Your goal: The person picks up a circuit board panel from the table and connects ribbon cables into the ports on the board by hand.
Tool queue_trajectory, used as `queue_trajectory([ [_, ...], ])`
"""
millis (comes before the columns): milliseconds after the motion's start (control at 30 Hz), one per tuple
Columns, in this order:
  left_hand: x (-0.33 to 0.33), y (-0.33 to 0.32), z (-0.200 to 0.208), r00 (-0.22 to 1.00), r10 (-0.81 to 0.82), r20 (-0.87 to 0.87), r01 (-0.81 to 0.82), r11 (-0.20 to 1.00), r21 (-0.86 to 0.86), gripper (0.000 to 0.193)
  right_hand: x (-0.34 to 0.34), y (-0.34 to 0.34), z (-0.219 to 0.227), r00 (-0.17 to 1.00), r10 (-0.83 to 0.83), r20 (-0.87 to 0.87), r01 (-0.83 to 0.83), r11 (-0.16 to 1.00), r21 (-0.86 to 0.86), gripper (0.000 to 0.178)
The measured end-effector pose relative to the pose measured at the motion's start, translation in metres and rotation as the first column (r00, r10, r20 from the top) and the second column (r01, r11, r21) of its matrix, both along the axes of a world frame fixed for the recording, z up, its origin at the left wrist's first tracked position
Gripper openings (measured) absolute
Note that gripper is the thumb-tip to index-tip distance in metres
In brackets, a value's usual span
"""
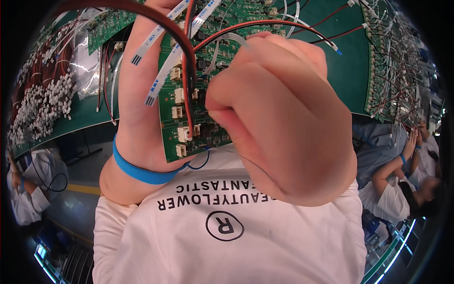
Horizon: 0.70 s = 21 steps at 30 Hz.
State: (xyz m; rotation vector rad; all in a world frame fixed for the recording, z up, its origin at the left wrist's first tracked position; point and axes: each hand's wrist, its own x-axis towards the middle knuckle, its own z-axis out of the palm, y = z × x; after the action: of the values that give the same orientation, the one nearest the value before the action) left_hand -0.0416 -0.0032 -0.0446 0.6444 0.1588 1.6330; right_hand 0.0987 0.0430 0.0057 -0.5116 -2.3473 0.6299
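A green circuit board (168, 137) with a row of white connector sockets (179, 97) along its left side lies tilted in front of me. My right hand (279, 109) is closed over its right part, thumb and fingers pressed together beside the sockets; what they pinch is hidden. My left forearm runs up along the board's left edge, and my left hand (163, 4) is only partly visible at the top, its fingers out of sight. A red-and-black cable (189, 71) ends at a lower socket. White flat ribbon cables (163, 75) with bare striped ends stick out over the left side.
A blue band (146, 173) with a thin cord circles my left arm. Bundled wires with white plugs (45, 104) and a clear plastic bag (87, 71) lie left on the green table (347, 80). Wired boards (376, 61) stand right. Other people sit at both sides.
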Motion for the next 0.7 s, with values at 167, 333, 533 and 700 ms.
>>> queue_trajectory([
  [167, 0.001, 0.009, 0.0, 0.992, 0.077, -0.098, -0.089, 0.988, -0.124, 0.043, 0.0, -0.006, 0.006, 0.994, -0.011, 0.106, 0.007, 0.999, 0.038, 0.024],
  [333, -0.003, 0.017, -0.009, 0.917, 0.221, -0.332, -0.218, 0.975, 0.046, 0.036, 0.003, -0.003, 0.005, 0.989, 0.031, 0.143, -0.038, 0.998, 0.045, 0.023],
  [533, 0.004, 0.007, 0.008, 0.961, 0.129, -0.245, -0.163, 0.979, -0.122, 0.035, 0.011, 0.005, 0.004, 0.978, 0.132, 0.16, -0.139, 0.99, 0.034, 0.023],
  [700, -0.001, 0.015, 0.008, 1.0, 0.009, -0.023, -0.014, 0.969, -0.245, 0.039, 0.009, 0.006, 0.008, 0.962, 0.128, 0.24, -0.149, 0.986, 0.071, 0.021],
])
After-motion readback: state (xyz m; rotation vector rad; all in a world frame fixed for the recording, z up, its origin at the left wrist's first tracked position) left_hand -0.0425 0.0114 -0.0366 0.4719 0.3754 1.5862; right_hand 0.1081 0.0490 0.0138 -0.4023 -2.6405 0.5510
